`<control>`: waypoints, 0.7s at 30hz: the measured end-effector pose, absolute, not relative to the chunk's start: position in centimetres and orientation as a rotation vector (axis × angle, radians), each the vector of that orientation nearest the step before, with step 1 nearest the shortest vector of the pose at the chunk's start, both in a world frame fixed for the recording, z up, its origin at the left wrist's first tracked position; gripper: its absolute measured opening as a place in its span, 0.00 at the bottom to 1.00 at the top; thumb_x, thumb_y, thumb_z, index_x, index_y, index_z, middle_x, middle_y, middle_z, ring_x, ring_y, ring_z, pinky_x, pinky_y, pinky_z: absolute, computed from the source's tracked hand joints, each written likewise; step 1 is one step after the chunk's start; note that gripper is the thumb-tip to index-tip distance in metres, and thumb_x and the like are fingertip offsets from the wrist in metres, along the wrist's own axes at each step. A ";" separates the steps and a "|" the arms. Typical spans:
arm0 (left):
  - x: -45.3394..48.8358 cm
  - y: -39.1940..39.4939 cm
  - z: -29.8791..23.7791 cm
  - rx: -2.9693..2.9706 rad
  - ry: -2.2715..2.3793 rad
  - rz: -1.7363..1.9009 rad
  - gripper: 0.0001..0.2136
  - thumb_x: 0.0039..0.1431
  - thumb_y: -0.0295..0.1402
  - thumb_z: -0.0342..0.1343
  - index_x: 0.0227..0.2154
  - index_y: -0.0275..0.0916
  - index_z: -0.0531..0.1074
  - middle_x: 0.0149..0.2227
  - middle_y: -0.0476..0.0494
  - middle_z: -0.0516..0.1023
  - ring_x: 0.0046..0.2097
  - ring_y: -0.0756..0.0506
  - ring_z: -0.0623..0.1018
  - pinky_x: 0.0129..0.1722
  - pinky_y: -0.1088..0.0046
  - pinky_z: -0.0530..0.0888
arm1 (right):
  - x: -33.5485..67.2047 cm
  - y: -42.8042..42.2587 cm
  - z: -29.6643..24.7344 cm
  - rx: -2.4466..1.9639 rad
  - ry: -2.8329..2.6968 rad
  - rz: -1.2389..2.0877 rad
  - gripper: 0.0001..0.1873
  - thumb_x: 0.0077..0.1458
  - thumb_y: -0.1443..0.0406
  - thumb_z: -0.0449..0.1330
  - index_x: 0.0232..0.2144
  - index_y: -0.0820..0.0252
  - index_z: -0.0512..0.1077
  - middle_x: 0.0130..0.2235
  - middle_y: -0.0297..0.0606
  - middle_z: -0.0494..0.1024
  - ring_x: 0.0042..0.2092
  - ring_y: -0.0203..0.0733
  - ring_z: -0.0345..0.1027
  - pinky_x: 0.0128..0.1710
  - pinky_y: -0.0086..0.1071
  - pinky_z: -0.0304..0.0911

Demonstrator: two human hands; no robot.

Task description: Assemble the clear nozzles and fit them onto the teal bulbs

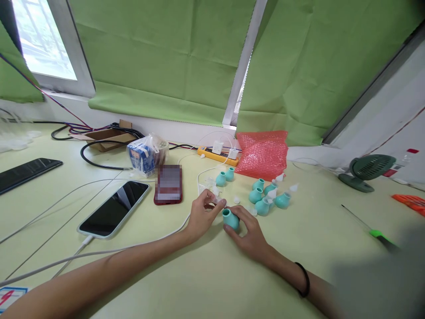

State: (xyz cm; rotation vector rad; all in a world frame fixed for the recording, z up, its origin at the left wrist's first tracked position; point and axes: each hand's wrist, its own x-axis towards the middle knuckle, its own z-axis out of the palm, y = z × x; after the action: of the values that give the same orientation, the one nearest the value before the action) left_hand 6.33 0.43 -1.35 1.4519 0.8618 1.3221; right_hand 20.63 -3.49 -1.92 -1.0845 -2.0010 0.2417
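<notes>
A teal rubber bulb point(231, 219), its round mouth facing up and slightly left, is gripped between the thumb and fingers of my right hand point(249, 232). Just left of it, my left hand point(204, 215) is closed in a pinch on a small translucent white piece point(217, 200), mostly covered by the fingers. Beyond my hands stand two bare teal bulbs point(221, 179). To the right is a cluster of several more bulbs point(255, 195), some with pointed white tips point(272, 193). Small clear and white pieces point(237, 200) lie scattered between them.
A yellow power strip point(217, 156) and a red bubble-wrap bag point(262, 154) are at the back. Left are a charging phone point(114, 210), a dark red phone point(168, 186) and white cables. A green fan point(368, 170) and a green-handled screwdriver point(376, 233) are right.
</notes>
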 end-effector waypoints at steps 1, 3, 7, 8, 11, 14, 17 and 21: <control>6.4 0.5 -1.5 1.438 0.876 1.306 0.12 0.48 0.38 0.54 0.23 0.38 0.58 0.21 0.53 0.66 0.26 0.52 0.71 0.27 0.78 0.66 | 20.8 -3.4 -1.9 -1.106 -1.988 0.222 0.14 0.46 0.69 0.55 0.39 0.59 0.63 0.36 0.40 0.68 0.40 0.44 0.62 0.40 0.38 0.61; 6.4 0.7 -1.8 1.427 0.895 1.271 0.12 0.49 0.39 0.53 0.22 0.36 0.61 0.19 0.52 0.66 0.24 0.52 0.70 0.24 0.79 0.64 | 20.9 -3.4 -1.8 -1.159 -1.980 0.234 0.12 0.46 0.70 0.54 0.37 0.60 0.64 0.33 0.39 0.67 0.37 0.42 0.62 0.37 0.36 0.61; 6.3 0.9 -1.9 1.429 0.884 1.209 0.15 0.50 0.41 0.51 0.18 0.34 0.65 0.14 0.52 0.64 0.19 0.54 0.63 0.20 0.79 0.60 | 21.0 -3.3 -1.7 -1.212 -1.963 0.251 0.10 0.46 0.71 0.52 0.35 0.60 0.64 0.32 0.39 0.66 0.35 0.41 0.62 0.36 0.34 0.61; 6.3 0.9 -1.9 1.427 0.872 1.187 0.16 0.51 0.41 0.50 0.17 0.33 0.65 0.13 0.52 0.63 0.18 0.55 0.62 0.19 0.79 0.59 | 21.0 -3.2 -1.8 -1.215 -1.962 0.244 0.10 0.46 0.71 0.51 0.34 0.60 0.63 0.33 0.39 0.66 0.36 0.41 0.62 0.36 0.34 0.61; 6.3 0.9 -1.8 1.399 0.820 1.119 0.18 0.53 0.43 0.47 0.16 0.33 0.65 0.13 0.51 0.63 0.17 0.55 0.60 0.18 0.79 0.57 | 21.1 -3.1 -2.0 -1.245 -1.974 0.214 0.11 0.45 0.70 0.51 0.35 0.60 0.63 0.32 0.38 0.69 0.34 0.40 0.64 0.35 0.34 0.61; 6.5 1.0 -1.9 1.364 0.763 1.056 0.19 0.54 0.43 0.44 0.17 0.33 0.65 0.13 0.50 0.63 0.17 0.54 0.61 0.18 0.78 0.59 | 21.2 -3.1 -2.4 -1.297 -1.968 0.149 0.13 0.43 0.70 0.53 0.35 0.61 0.63 0.31 0.37 0.72 0.31 0.40 0.66 0.32 0.33 0.62; 6.6 1.0 -1.8 1.351 0.713 1.005 0.19 0.54 0.43 0.44 0.17 0.33 0.63 0.14 0.49 0.63 0.18 0.54 0.62 0.19 0.77 0.61 | 21.3 -3.1 -2.7 -1.301 -1.952 0.051 0.11 0.43 0.69 0.54 0.33 0.61 0.64 0.31 0.38 0.73 0.31 0.40 0.67 0.31 0.32 0.62; 6.6 0.8 -1.4 1.384 0.682 1.002 0.18 0.54 0.41 0.45 0.17 0.33 0.63 0.15 0.49 0.64 0.19 0.54 0.61 0.20 0.78 0.60 | 21.4 -2.9 -2.8 -1.294 -1.954 -0.035 0.09 0.43 0.69 0.53 0.32 0.62 0.64 0.29 0.40 0.73 0.31 0.41 0.67 0.30 0.31 0.62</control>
State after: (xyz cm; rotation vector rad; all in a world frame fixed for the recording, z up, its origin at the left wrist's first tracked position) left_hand 6.61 0.80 -1.39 1.3839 0.6821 1.0016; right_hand 21.41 -2.89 -2.77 -1.2942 -1.9542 -0.0353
